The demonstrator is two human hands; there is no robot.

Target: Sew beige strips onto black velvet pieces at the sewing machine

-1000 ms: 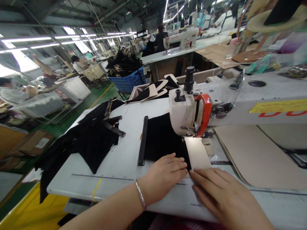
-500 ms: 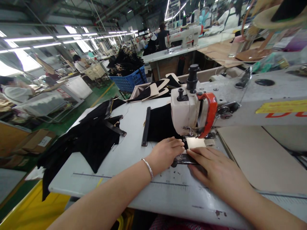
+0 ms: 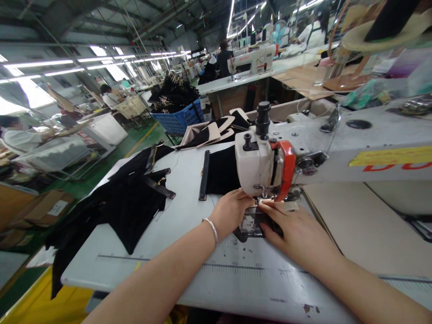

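A black fabric piece (image 3: 221, 173) with a dark strip (image 3: 204, 175) along its left edge lies partly under the sewing machine head (image 3: 258, 164). My left hand (image 3: 231, 209), a silver bangle at its wrist, has its fingers closed together on the fabric's near edge by the presser foot (image 3: 261, 194). My right hand (image 3: 293, 225) lies with fingers stretched toward the foot and thumb apart, pressing on a small cream piece (image 3: 270, 201) that it mostly covers. The fingertips of both hands nearly meet below the needle area, where the stitching spot is hidden.
More black pieces with strips (image 3: 124, 202) drape over the left of the white table (image 3: 189, 252). Behind stand a beige bin of pieces (image 3: 199, 135) and a blue crate (image 3: 180, 121) piled with black items. A beige board (image 3: 364, 225) lies right. Other people work farther off.
Both hands have moved slightly away from me toward the needle, and the cream piece has gone farther under the foot, showing less. The metal plate before the foot is more exposed. My view has shifted slightly.
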